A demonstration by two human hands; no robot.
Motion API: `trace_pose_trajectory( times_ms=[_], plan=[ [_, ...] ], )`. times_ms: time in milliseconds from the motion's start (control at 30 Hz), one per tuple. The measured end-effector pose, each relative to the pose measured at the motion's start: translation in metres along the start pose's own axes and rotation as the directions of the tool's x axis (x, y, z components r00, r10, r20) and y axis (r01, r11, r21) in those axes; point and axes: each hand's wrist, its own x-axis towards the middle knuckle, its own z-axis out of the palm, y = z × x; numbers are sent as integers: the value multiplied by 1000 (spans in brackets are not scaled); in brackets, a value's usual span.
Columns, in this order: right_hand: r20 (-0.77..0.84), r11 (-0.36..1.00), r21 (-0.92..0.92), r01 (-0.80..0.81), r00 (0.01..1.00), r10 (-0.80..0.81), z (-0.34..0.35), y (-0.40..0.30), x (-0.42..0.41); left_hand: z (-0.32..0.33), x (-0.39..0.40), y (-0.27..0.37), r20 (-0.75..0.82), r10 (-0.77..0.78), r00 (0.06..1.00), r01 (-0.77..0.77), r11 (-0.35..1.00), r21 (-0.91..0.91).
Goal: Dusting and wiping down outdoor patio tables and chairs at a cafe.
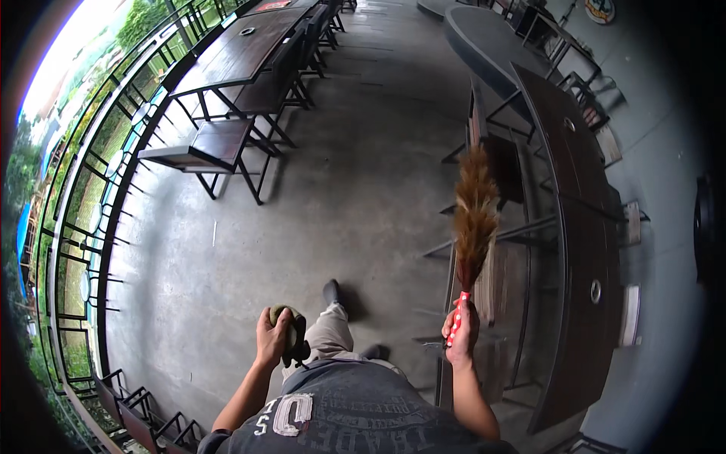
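My right hand (463, 332) is closed round the red, white-dotted handle of a brown feather duster (475, 215), which stands out forward with its plume away from me. My left hand (272, 335) grips a bunched dark green and black cloth (294, 335) in front of my left hip. The fingertips press into the top of that bundle, and part of it hangs down toward my trousers. Both hands are well apart, on either side of my body, and neither touches any furniture.
Dark wooden tables (227, 62) with chairs (218, 144) line the left, beside a metal railing (85, 204). On the right are more tables (590, 272), a bench (493, 278) and a curved counter (482, 42). Grey concrete floor (340, 187) runs between. Chairs (136, 417) stand at lower left.
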Motion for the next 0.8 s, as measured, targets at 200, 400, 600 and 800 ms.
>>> trace_pose_trajectory(
  times_ms=[200,400,600,800],
  plan=[
    [-5,999,-38,-35,999,35,61,4,105,41,128,31,117,7,993,-8,1000,5],
    [-55,999,9,-37,998,38,110,-21,174,109,251,122,388,115,914,-192,967,166],
    [-147,992,-33,119,982,-122,141,-52,251,198,349,211,589,183,787,-405,874,270],
    [-162,989,-74,130,977,-140,133,-86,376,292,429,252,696,138,705,-530,755,388]
  ],
)
